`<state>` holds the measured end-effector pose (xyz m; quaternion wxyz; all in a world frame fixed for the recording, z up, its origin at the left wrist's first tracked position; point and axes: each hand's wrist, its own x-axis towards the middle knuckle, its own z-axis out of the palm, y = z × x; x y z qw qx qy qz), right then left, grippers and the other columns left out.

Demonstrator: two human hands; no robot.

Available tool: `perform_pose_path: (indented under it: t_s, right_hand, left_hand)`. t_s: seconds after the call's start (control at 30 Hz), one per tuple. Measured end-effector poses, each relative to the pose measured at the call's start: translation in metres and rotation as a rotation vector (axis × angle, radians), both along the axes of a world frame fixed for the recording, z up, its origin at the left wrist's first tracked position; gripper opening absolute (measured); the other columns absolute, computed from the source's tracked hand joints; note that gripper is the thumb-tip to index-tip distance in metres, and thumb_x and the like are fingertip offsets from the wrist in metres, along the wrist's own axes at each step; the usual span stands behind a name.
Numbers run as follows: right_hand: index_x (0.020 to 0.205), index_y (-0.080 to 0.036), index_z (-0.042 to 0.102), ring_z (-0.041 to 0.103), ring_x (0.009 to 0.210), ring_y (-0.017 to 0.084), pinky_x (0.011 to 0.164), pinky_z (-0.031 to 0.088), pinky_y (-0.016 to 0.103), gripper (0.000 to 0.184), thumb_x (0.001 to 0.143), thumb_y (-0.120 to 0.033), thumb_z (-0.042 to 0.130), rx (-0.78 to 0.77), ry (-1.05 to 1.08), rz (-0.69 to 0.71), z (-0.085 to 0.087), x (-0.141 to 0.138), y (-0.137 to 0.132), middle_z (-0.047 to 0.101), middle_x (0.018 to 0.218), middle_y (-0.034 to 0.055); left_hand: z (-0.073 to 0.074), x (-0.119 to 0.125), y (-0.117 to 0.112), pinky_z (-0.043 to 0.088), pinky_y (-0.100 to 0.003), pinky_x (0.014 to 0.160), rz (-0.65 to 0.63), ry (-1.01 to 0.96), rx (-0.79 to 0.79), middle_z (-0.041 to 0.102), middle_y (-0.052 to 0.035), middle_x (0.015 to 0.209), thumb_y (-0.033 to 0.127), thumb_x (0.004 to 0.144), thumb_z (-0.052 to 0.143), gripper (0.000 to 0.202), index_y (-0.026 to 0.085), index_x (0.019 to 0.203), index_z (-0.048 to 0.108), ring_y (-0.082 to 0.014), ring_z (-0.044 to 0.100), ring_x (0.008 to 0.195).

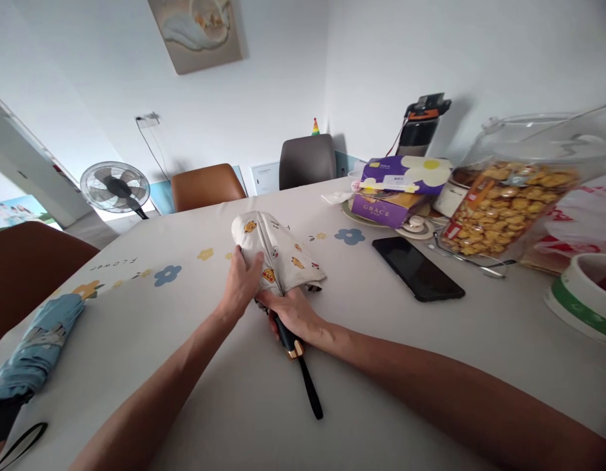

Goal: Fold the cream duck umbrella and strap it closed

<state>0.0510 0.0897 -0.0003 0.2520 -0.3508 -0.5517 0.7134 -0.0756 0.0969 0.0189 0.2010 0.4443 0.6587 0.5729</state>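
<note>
A cream folding umbrella [283, 245] with small cartoon prints lies in front of me, its canopy collapsed but loose. Its black handle [287, 335] has a gold-coloured ring and a black wrist strap that points toward me. My left hand [244, 278] grips the canopy's left side, thumb on top of the cloth. Around the umbrella's lower end, by the top of the handle, my right hand [293, 311] is closed; some of its fingers are hidden beneath. A blue folded umbrella [42, 343] rests at the table's left edge.
On the pale table [195, 392] a black phone [418, 268] lies to the right, beside glasses [474, 261] and a snack bag [508, 203]. Purple boxes [401, 183], a black bottle [420, 127] and a white-green bowl [584, 297] stand further right. Chairs [207, 186] and a fan [115, 188] are beyond.
</note>
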Motion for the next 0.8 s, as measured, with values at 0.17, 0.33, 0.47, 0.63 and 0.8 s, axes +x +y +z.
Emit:
perform_pose_path:
  t_s: [0.17, 0.33, 0.47, 0.63, 0.8]
  right_hand:
    - [0.06, -0.019, 0.048, 0.044, 0.029, 0.011, 0.029, 0.041, 0.023, 0.024, 0.077, -0.033, 0.056, -0.001, 0.008, 0.043, -0.004, 0.001, 0.002, 0.048, 0.037, -0.0028]
    - [0.061, -0.019, 0.046, 0.042, 0.027, 0.01, 0.029, 0.039, 0.022, 0.022, 0.077, -0.032, 0.053, -0.008, 0.031, 0.152, -0.003, 0.002, 0.001, 0.048, 0.036, -0.0038]
    - [0.06, -0.019, 0.046, 0.043, 0.026, 0.01, 0.028, 0.037, 0.021, 0.024, 0.077, -0.035, 0.052, -0.034, 0.02, 0.253, 0.004, 0.004, -0.003, 0.048, 0.035, -0.0036]
    - [0.073, -0.017, 0.05, 0.048, 0.03, 0.013, 0.031, 0.04, 0.023, 0.024, 0.073, -0.04, 0.058, -0.113, 0.128, 0.28, 0.006, 0.001, -0.006, 0.051, 0.039, -0.0048]
    - [0.088, -0.015, 0.054, 0.053, 0.036, 0.014, 0.036, 0.045, 0.024, 0.028, 0.073, -0.039, 0.059, -0.184, 0.195, 0.326, 0.009, 0.0, -0.006, 0.057, 0.046, -0.0026]
  left_hand:
    - [0.001, 0.015, -0.003, 0.052, -0.031, 0.067, -0.096, -0.325, -0.048, 0.064, -0.0064, 0.085, 0.043, 0.077, 0.057, 0.033, 0.017, 0.097, 0.054, -0.021, 0.063, 0.079]
    - [0.005, 0.003, -0.004, 0.055, -0.037, 0.074, -0.247, -0.713, -0.113, 0.068, -0.0107, 0.08, 0.045, 0.073, 0.062, 0.037, 0.012, 0.091, 0.059, -0.0262, 0.065, 0.082]
    - [0.002, -0.008, -0.004, 0.053, -0.043, 0.084, -0.456, -0.82, -0.127, 0.07, -0.0105, 0.088, 0.051, 0.075, 0.054, 0.045, 0.015, 0.102, 0.06, -0.0295, 0.064, 0.093]
    - [0.006, -0.013, -0.004, 0.053, -0.044, 0.085, -0.515, -0.834, -0.11, 0.07, -0.0074, 0.092, 0.048, 0.075, 0.05, 0.043, 0.019, 0.105, 0.058, -0.0292, 0.063, 0.098]
    - [0.011, -0.012, -0.005, 0.054, -0.044, 0.083, -0.532, -0.872, -0.151, 0.07, -0.0088, 0.09, 0.049, 0.074, 0.051, 0.045, 0.017, 0.104, 0.058, -0.0305, 0.063, 0.096]
